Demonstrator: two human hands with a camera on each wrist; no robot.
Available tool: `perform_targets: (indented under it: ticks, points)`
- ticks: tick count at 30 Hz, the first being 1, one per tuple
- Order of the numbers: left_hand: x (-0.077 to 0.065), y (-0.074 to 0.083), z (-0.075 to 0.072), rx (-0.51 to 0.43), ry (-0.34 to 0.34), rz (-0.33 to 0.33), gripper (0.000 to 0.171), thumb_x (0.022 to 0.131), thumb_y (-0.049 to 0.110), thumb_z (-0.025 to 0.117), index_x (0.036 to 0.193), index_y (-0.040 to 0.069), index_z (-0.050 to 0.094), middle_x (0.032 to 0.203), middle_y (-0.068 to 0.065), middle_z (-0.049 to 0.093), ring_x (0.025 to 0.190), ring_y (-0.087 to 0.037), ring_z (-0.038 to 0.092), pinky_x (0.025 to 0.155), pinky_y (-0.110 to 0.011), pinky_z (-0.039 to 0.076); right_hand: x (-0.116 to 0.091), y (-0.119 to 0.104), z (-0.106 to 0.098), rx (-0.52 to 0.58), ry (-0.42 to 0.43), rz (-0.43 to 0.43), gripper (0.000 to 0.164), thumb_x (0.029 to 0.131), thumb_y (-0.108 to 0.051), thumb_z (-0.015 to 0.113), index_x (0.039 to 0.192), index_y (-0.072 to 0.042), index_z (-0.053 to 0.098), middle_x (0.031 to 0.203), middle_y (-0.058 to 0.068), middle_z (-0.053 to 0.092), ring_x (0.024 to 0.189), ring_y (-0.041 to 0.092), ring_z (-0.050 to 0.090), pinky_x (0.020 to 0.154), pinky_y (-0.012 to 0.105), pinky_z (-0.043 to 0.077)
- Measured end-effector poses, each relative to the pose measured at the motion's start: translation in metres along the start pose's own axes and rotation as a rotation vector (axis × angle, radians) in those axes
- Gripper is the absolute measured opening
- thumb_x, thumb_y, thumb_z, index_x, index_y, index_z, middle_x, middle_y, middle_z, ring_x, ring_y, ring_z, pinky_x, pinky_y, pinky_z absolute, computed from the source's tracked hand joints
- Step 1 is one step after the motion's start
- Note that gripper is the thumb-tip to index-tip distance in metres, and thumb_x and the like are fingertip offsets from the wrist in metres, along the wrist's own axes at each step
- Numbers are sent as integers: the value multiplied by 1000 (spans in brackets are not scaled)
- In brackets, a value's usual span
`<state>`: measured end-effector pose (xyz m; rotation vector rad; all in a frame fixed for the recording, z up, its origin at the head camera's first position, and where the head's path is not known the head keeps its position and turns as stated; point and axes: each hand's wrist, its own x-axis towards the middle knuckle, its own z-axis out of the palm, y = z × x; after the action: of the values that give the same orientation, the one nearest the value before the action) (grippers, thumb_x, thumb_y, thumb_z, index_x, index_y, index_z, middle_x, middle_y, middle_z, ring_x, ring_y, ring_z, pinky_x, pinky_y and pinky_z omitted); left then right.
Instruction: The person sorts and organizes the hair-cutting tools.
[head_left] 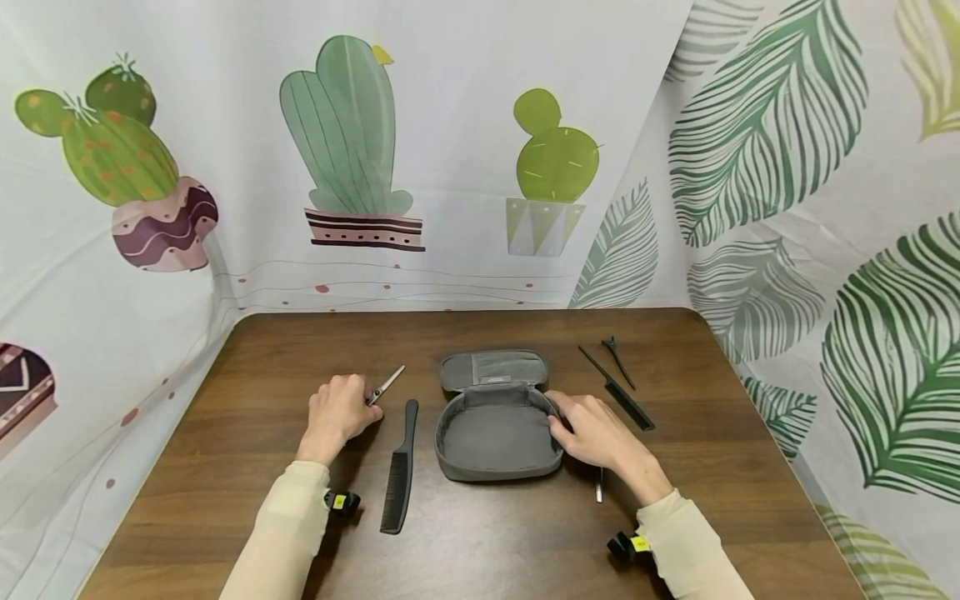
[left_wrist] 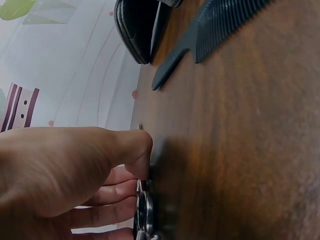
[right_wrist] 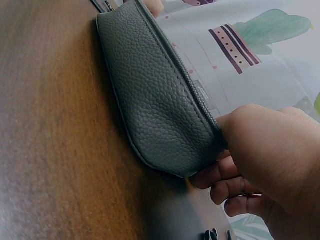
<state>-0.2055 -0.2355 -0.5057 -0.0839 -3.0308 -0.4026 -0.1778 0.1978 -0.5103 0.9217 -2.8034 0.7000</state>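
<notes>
My left hand point(head_left: 339, 414) pinches a pair of silver scissors point(head_left: 388, 382) low over the table, left of a black handled comb point(head_left: 397, 492). Their blades point away to the upper right, and the finger rings point(left_wrist: 146, 212) show beside the fingers in the left wrist view. At the middle of the table a grey zip pouch point(head_left: 495, 472) lies with its lid folded back; nothing shows inside it. My right hand point(head_left: 600, 435) grips the pouch's right wall, thumb at the inside and fingers outside, as the right wrist view also shows.
Right of the pouch lie a black tail comb point(head_left: 628, 406) and a dark hair clip point(head_left: 619, 365). A thin metal end point(head_left: 599, 487) sticks out below the right hand, the rest hidden. Behind the wooden table point(head_left: 495, 550) hangs a printed cloth point(head_left: 457, 167).
</notes>
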Motion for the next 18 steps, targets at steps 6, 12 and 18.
perform_targets:
  ticks: [6, 12, 18]
  points:
    - [1, -2, 4, 20, 38, 17, 18, 67, 28, 83, 70, 16, 71, 73, -9, 69, 60, -34, 61, 48, -50, 47, 0, 0, 0, -8, 1, -3, 31, 98, -16, 59, 127, -7, 68, 62, -12, 48, 47, -2, 37, 42, 16, 28]
    - [1, -5, 8, 43, 97, 63, 21, 65, 30, 83, 63, 19, 65, 65, -5, 64, 55, -31, 58, 44, -47, 43, 1, -1, -1, -3, 6, -14, 34, 98, -14, 60, 129, -3, 67, 61, -12, 48, 46, -3, 36, 41, 15, 28]
    - [-2, -6, 7, 45, 114, 83, 27, 67, 33, 85, 63, 20, 63, 65, -4, 62, 54, -29, 56, 43, -45, 41, 1, 0, 0, -5, 16, -18, 33, 97, -12, 63, 128, -3, 68, 61, -11, 49, 46, -2, 36, 41, 16, 28]
